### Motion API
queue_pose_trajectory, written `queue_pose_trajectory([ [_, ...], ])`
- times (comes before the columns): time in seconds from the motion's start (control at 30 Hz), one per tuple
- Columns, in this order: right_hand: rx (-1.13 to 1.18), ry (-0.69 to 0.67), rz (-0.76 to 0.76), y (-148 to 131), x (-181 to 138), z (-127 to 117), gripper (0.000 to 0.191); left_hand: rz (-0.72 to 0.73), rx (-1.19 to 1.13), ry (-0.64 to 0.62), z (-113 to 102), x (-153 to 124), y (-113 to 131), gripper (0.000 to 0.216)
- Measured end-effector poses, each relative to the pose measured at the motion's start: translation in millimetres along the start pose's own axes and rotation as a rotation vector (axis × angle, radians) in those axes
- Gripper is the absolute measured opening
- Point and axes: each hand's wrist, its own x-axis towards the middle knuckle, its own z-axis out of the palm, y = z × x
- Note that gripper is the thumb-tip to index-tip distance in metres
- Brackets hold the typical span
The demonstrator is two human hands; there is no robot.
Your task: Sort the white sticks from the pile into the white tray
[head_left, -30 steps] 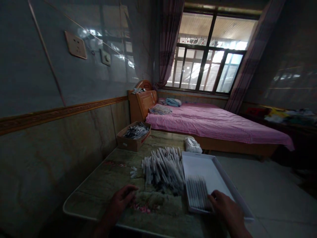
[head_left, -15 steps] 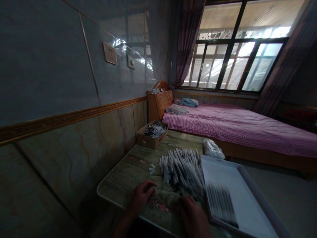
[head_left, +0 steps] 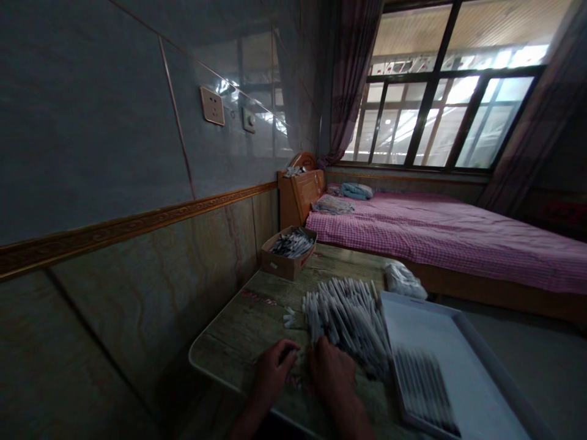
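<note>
A large heap of thin white tubes with dark ends lies on the mottled green-brown table. My right hand rests against the heap's near edge, its fingers down among the tubes; I cannot tell whether it grips any. To its left, my left hand lies curled shut on the tabletop, with no held item visible. Beside the heap stands a white shallow tray, holding a neat row of tubes laid side by side. A few small white pieces lie left of the heap.
A cardboard box of more tubes sits at the table's far end against the tiled wall. A white plastic bag lies behind the tray. A bed with a pink checked sheet runs alongside the table. The floor lies right of the tray.
My right hand has moved left from the tray's tubes to the near edge of the heap. The whole view has shifted as my head turned, and my left hand has stayed near the same spot.
</note>
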Motion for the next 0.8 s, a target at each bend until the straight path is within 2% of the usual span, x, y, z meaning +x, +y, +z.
queue_pose_trajectory([
  [0.27, -0.045, -0.056, 0.057, 3, -4, -3, 0.030, 0.017, 0.038, -0.011, 0, -1, 3, 0.023],
  [0.6, -0.095, -0.075, -0.034, 4, -16, -13, 0.023, -0.020, 0.267, -0.038, 11, 3, 14, 0.023],
  [0.8, -0.022, -0.091, 0.060, 11, -31, -17, 0.024, -0.053, 0.297, -0.037, 11, 3, 21, 0.021],
])
